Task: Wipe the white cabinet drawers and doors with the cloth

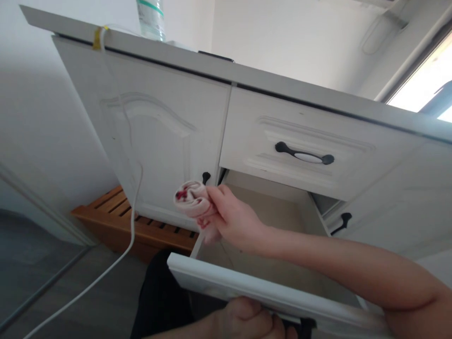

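Note:
My right hand [242, 223] reaches in from the right above the open drawer [261, 278]. It is closed on a rolled-up cloth [192, 200], whitish pink with red and dark marks, held near the drawer's left side. At the bottom edge, my left hand [249, 318] is closed at the outside of the drawer front. Its fingers curl around the black drawer handle [308, 326], most of which is hidden. The part of the drawer's bottom [268, 200] that shows is plain and beige.
Above the open drawer is a shut drawer with a black and white handle [304, 154]. A cabinet door [151, 136] stands left of it. A white cable [133, 226] hangs from the countertop [282, 84], which bears a clear bottle [151, 19]. A slatted wooden piece [148, 230] sits low left.

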{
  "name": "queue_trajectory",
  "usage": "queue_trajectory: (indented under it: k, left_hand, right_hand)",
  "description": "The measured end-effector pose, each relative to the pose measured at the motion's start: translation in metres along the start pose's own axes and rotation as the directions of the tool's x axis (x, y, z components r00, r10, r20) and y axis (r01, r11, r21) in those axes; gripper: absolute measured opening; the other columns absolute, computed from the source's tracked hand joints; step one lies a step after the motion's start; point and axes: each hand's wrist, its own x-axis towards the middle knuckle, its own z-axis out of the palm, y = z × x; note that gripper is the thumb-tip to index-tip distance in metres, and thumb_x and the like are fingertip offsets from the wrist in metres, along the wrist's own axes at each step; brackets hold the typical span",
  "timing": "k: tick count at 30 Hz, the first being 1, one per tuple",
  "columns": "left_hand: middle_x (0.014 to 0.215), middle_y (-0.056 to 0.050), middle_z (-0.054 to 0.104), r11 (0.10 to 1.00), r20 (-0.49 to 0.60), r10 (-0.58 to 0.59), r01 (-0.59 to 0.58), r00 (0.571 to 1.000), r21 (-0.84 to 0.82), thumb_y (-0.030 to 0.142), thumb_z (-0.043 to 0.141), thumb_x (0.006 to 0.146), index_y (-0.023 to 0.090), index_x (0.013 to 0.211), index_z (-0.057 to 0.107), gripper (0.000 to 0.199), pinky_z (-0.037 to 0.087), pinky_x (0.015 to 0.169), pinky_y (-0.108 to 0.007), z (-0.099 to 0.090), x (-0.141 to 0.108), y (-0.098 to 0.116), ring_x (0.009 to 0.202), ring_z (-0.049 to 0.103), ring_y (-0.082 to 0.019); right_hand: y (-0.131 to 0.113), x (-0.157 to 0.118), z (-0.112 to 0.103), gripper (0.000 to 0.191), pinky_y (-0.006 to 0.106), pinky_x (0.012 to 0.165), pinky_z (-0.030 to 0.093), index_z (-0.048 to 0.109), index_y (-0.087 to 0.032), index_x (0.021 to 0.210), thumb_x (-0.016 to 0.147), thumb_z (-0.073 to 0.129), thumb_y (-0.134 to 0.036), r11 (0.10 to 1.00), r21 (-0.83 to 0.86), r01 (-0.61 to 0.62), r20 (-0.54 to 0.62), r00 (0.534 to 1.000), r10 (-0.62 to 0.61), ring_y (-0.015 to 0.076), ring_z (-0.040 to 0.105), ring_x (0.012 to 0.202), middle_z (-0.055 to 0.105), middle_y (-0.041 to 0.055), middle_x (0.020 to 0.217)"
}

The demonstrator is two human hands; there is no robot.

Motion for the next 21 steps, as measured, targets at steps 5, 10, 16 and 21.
queue_trajectory:
  k: [5,10,16,21]
  left_hand:
    - [0.069,0.009,0.065,0.989,-0.131,-0.148,0.149,0.98,-0.005,0.021,0.079,0.077,0.025,0.089,0.079,0.013,0.039,0.048,-0.023,-0.018,0.018,-0.005,0.06,0.05,-0.005]
    - [0.069,0.008,0.066,0.996,-0.087,-0.085,0.084,0.993,-0.008,0.022,0.076,0.082,0.024,0.089,0.078,0.008,0.041,0.051,-0.023,-0.024,0.024,-0.01,0.061,0.052,-0.006]
    - [0.075,0.008,0.07,0.999,-0.029,-0.041,0.041,0.999,-0.002,0.021,0.079,0.081,0.023,0.094,0.077,0.013,0.047,0.058,-0.023,-0.03,0.023,-0.012,0.068,0.059,-0.007]
    - [0.079,0.011,0.072,0.997,0.085,-0.064,0.061,0.994,0.042,0.026,0.08,0.084,0.028,0.098,0.075,0.015,0.05,0.06,-0.022,-0.031,0.015,-0.009,0.069,0.062,-0.005]
  right_hand:
    - [-0.001,0.012,0.011,0.031,0.028,0.068,0.044,0.063,-0.03,0.12,0.091,0.055,-0.026,0.949,-0.271,0.162,0.178,0.977,-0.116,0.0182,0.055,0.081,0.057,0.0041,0.105]
    - [-0.014,0.006,0.015,0.039,0.021,0.07,0.045,0.063,-0.029,0.126,0.089,0.056,-0.016,0.957,0.277,0.084,0.46,0.863,-0.209,0.0133,0.056,0.081,0.062,-0.0021,0.093]
    - [0.038,-0.024,-0.018,0.042,0.022,0.082,0.048,0.061,-0.022,0.119,0.078,0.071,-0.021,0.701,0.653,-0.287,0.578,0.786,-0.217,0.0113,0.057,0.087,0.06,-0.0025,0.099]
    - [0.061,-0.103,-0.096,0.025,0.032,0.097,0.046,0.067,-0.019,0.096,0.074,0.076,-0.025,0.803,0.534,-0.264,0.586,0.801,-0.126,0.0161,0.058,0.099,0.058,0.0021,0.1]
